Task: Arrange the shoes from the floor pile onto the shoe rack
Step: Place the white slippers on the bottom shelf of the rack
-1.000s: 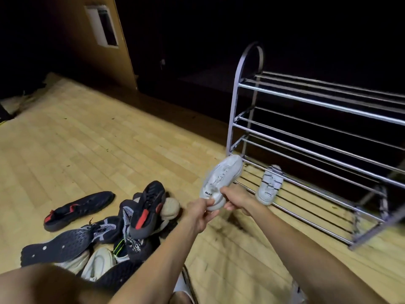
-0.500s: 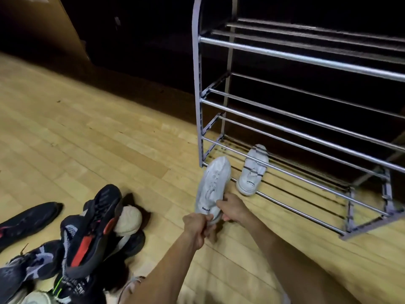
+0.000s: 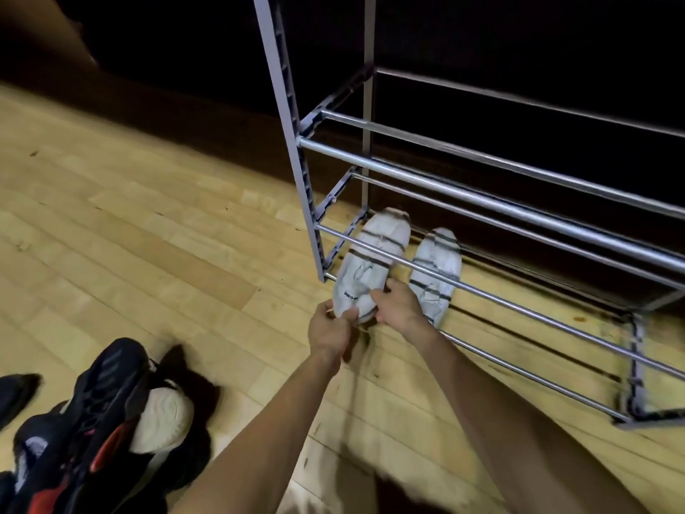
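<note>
The white lace-up sneaker (image 3: 365,268) that both hands were carrying in the air half a second ago is now lying on the lowest tier of the grey metal tube shoe rack (image 3: 493,202), toe pointing toward the back, at the rack's left end. Its heel is sticking out past the front bar toward the person. The left hand (image 3: 330,328) is pinching the heel from the left with curled fingers, and the right hand (image 3: 398,304) is gripping the heel's right side, thumb over the top. Just to the right, a matching white sneaker (image 3: 437,272) is resting on the same tier, close beside the first. The view is sitting closer to the rack than before. On the pale wooden plank floor (image 3: 148,254), a pile of black, red and white shoes (image 3: 111,432) is lying at lower left, well apart from the rack.
</note>
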The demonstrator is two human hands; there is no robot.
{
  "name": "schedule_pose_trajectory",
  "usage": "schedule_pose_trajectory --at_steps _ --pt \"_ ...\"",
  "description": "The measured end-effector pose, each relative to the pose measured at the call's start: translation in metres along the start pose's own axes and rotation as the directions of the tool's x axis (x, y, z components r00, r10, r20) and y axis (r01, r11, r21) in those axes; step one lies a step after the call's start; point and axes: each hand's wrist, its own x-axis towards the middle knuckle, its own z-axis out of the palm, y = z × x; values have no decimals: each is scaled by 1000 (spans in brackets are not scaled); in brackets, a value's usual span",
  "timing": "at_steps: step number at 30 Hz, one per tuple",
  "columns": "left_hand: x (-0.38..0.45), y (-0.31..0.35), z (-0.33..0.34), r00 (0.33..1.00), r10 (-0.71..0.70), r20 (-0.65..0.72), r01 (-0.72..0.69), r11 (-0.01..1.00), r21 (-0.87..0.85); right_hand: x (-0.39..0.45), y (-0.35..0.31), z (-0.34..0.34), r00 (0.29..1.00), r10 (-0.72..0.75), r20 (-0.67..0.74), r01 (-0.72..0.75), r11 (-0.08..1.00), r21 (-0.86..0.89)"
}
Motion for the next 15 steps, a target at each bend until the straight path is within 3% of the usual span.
schedule_pose_trajectory --at_steps 7,15 --pt "38 11 22 995 101 -15 -99 992 78 33 -12 -2 995 97 -35 -95 995 32" --pt "44 14 29 996 90 -19 -88 992 89 43 -16 -1 990 138 -40 -139 990 -33"
